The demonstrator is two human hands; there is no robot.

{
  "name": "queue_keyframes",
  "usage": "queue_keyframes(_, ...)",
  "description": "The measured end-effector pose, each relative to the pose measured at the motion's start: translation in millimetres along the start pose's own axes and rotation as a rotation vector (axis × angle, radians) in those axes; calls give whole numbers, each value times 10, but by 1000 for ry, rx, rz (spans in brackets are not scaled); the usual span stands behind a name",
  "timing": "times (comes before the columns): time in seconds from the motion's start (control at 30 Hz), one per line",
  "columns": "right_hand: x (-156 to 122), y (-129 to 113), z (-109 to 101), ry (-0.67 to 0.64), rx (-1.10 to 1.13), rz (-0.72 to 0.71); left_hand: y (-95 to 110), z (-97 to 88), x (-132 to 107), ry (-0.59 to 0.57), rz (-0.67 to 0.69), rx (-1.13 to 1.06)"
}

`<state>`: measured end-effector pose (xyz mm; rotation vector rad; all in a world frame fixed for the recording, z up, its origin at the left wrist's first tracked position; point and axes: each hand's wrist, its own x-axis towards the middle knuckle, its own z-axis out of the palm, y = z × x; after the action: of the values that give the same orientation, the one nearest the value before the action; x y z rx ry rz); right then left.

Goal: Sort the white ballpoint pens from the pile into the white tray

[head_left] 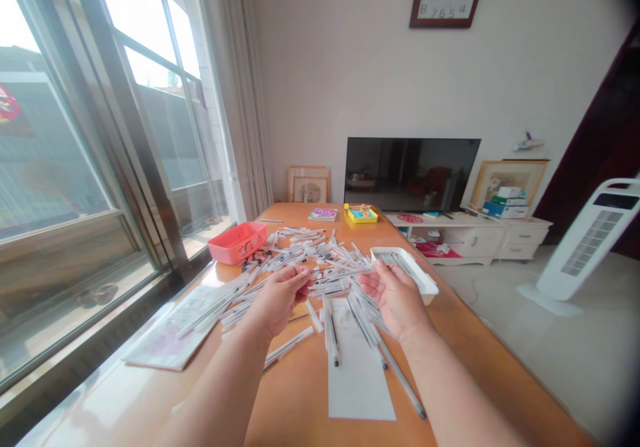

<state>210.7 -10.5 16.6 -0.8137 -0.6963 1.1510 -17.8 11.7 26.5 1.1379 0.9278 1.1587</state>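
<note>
Over the heap of clear plastic pens (300, 250), the left hand (279, 298) and right hand (396, 298) pinch a single clear pen (341, 273) by its ends, so it hangs clear of the rest.

Over a glossy orange wooden table (300, 400), the left hand (280, 297) and the right hand (395, 297) pinch opposite ends of a thin white plastic pen (337, 272), level above a scattered heap of similar pens (310, 247). A white rectangular tray (427, 283) lies just beside the right hand, and a pink plastic basket (237, 241) stands at the heap's left.
</note>
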Motion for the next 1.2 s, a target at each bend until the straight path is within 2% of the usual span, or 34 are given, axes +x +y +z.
queue_keyframes(0.13,-36,-13,26,-20,-21,-43,-192,77,50,-8,-97,-219)
queue_keyframes(0.33,-74,42,76,-10,-141,-129,-261,91,53,15,-122,-287)
queue_keyframes(0.73,-137,116,144,-56,-234,-142,-315,98,53,1,-79,-179)
queue_keyframes(0.87,-156,131,151,-115,-303,-86,-336,81,71,46,-48,-123)
queue_keyframes(1.03,-213,138,157,-241,-526,8,-353,61,97,125,-31,-88)
queue_keyframes(1.2,-268,166,186,-341,-634,30,-386,68,105,160,22,-46)
